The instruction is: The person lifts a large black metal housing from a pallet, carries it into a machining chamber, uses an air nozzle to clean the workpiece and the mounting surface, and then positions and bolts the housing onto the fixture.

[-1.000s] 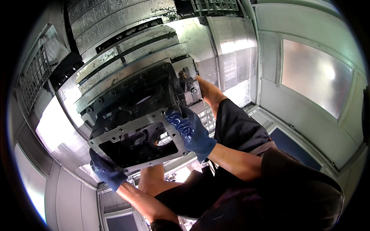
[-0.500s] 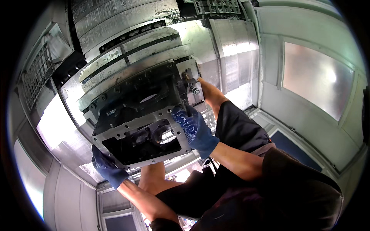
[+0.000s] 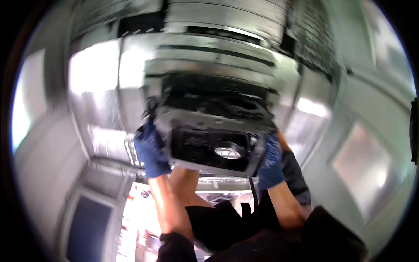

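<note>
A dark cast-metal housing (image 3: 209, 121), box-shaped, fills the middle of the head view. Its bare machined face frames a large rectangular opening, and a round hole shows bright through the inside. On its left side, my left hand (image 3: 152, 150) in a blue glove is closed around the edge. My right hand (image 3: 271, 161), gloved the same, grips the right side. Motion blurs the picture, and the fingers behind the housing are partly hidden. Whether the housing's far side rests on the metal bed behind it, I cannot tell.
A stepped metal machine bed (image 3: 214, 54) lies beyond the housing, with shiny sheet-metal covers (image 3: 96, 70) beside it. Pale enclosure walls stand on both sides, the right one with a window (image 3: 362, 170). A dark blue panel (image 3: 89, 227) is at lower left.
The whole view has swung round, so the housing now appears more level and central. My left hand has shifted from the lower corner up the left side; my right hand is now lower on the right side.
</note>
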Tool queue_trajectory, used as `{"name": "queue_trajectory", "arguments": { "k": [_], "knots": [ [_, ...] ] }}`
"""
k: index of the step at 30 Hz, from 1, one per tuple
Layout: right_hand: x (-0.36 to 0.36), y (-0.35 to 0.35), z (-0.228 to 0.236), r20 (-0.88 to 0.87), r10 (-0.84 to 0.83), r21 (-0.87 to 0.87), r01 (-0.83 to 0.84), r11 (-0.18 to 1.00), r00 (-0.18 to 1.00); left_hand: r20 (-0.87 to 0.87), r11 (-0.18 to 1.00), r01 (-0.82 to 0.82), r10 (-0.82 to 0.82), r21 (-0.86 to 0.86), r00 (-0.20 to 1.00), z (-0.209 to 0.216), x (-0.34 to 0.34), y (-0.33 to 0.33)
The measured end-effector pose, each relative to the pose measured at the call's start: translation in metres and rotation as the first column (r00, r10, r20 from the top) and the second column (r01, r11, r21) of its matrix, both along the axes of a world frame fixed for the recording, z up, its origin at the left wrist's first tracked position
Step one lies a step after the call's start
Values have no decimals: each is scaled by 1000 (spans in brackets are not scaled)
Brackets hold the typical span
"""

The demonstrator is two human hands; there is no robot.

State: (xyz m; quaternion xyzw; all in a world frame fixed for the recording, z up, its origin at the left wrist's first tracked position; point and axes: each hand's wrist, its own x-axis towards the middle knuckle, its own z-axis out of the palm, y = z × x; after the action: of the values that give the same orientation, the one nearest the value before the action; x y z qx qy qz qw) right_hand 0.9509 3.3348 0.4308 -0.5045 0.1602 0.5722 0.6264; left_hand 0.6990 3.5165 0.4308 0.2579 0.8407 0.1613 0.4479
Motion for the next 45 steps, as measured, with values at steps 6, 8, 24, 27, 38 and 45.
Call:
{"name": "queue_trajectory", "arguments": {
  "k": [6,8,24,27,38,45],
  "knots": [
    [14,29,-3,27,332,-327,-306,894,943,-112,967,128,-105,220,988,-10,-10,-11],
    [0,31,11,465,654,-438,-486,756,597,-308,930,277,-198,240,931,-12,-15,-21],
    [38,14,9,686,716,-616,-630,474,-132,-232,936,59,24,348,972,-20,-2,-13],
    [36,18,10,677,735,-575,-653,493,-41,-218,938,35,43,344,975,-20,-3,-11],
    [73,-2,-5,489,375,-871,-420,255,-787,-201,915,46,38,400,979,-18,-4,-13],
    [84,-1,-13,395,312,-909,-317,270,-864,-176,938,38,25,345,984,-13,-5,-7]
  ]
}}
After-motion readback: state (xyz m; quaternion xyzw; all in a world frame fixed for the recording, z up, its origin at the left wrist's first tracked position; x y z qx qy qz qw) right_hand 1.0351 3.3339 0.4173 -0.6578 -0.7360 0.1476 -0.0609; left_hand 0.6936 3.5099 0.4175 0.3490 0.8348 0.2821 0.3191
